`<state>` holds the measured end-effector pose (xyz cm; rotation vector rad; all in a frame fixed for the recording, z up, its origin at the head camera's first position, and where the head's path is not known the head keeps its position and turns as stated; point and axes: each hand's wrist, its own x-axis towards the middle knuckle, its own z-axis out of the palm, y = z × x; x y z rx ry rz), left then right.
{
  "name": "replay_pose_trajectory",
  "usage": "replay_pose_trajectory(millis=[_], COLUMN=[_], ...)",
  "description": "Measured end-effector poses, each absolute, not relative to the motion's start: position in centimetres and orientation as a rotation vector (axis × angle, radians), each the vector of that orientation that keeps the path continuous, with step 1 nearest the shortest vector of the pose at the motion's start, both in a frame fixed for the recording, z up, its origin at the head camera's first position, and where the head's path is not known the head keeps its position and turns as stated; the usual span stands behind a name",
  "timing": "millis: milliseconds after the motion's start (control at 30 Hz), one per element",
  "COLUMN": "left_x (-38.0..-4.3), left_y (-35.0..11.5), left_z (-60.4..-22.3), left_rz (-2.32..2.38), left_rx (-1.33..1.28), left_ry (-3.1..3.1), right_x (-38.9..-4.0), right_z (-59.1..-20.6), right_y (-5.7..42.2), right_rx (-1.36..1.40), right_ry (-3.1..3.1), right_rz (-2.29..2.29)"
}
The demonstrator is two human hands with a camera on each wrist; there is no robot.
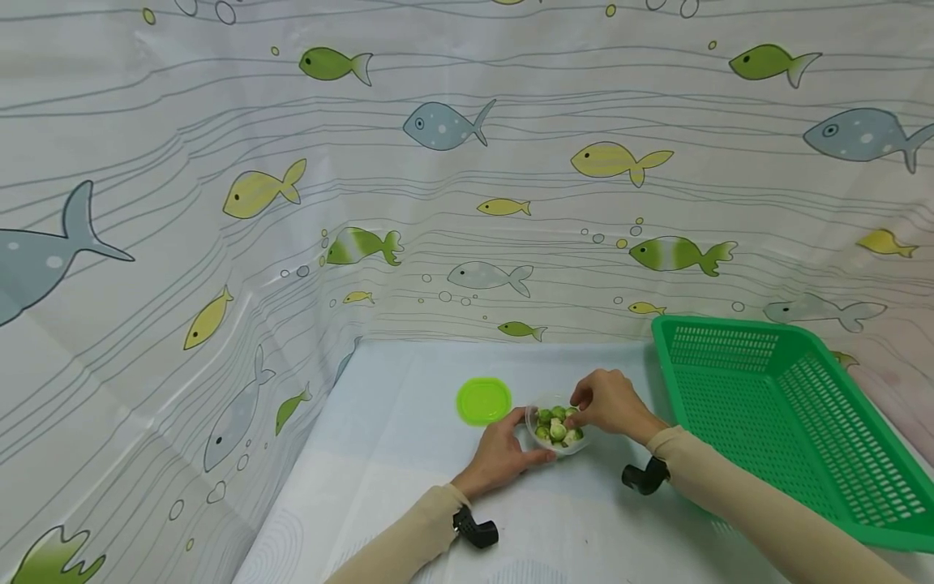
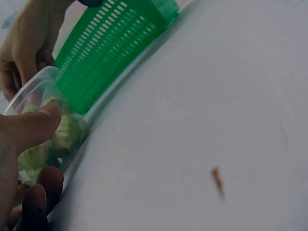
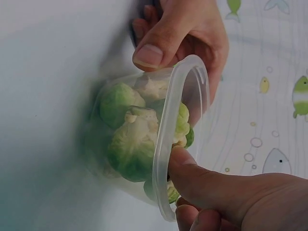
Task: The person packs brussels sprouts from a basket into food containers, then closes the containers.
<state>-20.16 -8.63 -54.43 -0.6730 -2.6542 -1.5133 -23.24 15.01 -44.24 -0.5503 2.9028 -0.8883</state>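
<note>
A clear plastic container (image 1: 541, 444) with Brussels sprouts (image 1: 558, 431) in it stands on the white-covered table. My left hand (image 1: 499, 458) grips it from the left, thumb on the near wall and fingers round the far side. From the right, my right hand (image 1: 611, 405) reaches over the rim with curled fingers. Its thumb (image 3: 192, 175) dips inside the rim against the sprouts; the fingertips are hidden, so I cannot tell whether they pinch one. Through the cloudy wall in the right wrist view, several sprouts (image 3: 132, 149) show, stem ends visible.
A bright green lid (image 1: 484, 401) lies flat just behind my left hand. To the right stands a large green perforated basket (image 1: 671, 377), close to my right forearm. A fish-print sheet (image 1: 438, 195) hangs behind the table. A small brown scrap (image 2: 218, 183) lies on the tabletop.
</note>
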Motion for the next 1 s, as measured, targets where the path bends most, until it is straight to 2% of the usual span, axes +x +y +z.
replay_pose_trajectory(millis=[467, 767, 1000], left_x=[-20.1, -20.2, -20.1], left_y=[-8.9, -8.9, -8.6], left_z=[-54.5, -54.5, -54.2], left_rz=[-1.501, -1.486, -1.475], left_rx=[-0.645, -0.671, -0.669], left_ry=[-2.669, -2.666, -2.666], right_x=[-24.3, -27.6, -30.6], right_z=[-43.6, -41.8, -42.4], right_y=[15.9, 16.2, 14.9], right_rx=[-0.631, -0.627, -0.661], right_ry=[2.878, 2.786, 2.679], right_rz=[-0.935, -0.993, -1.012])
